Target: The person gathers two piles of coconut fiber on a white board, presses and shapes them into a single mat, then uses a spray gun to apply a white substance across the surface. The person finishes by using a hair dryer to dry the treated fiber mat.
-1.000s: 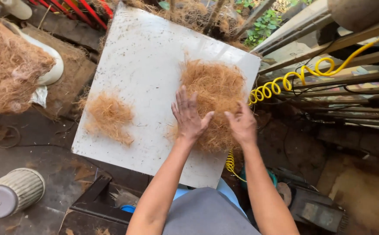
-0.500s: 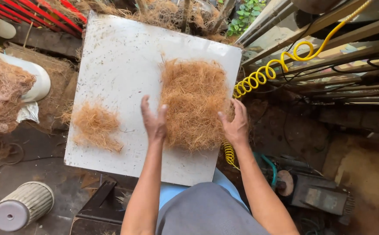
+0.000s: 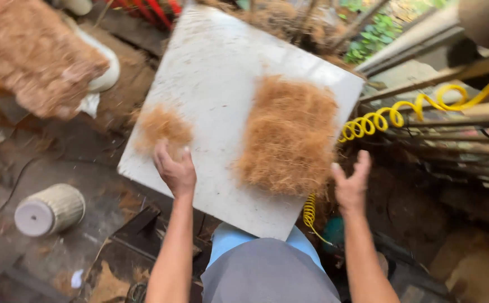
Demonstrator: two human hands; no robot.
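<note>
A white square board (image 3: 222, 95) lies tilted across my lap. A flattened mat of brown coconut fibre (image 3: 289, 134) rests on its right half. A smaller tuft of the same fibre (image 3: 163, 128) sits near the board's left edge. My left hand (image 3: 174, 168) lies on the board just below that tuft, fingers curled toward it, and whether it grips any fibre is unclear. My right hand (image 3: 352, 182) hovers off the board's right edge with fingers spread, holding nothing.
A big heap of loose fibre (image 3: 31, 53) fills the upper left. A ribbed white spool (image 3: 48, 209) lies on the dark floor at lower left. A coiled yellow hose (image 3: 384, 120) and metal bars run along the right.
Both hands left the fibre mat. My left hand moved left to the small tuft; my right hand lifted off to the board's right edge. The view shifted.
</note>
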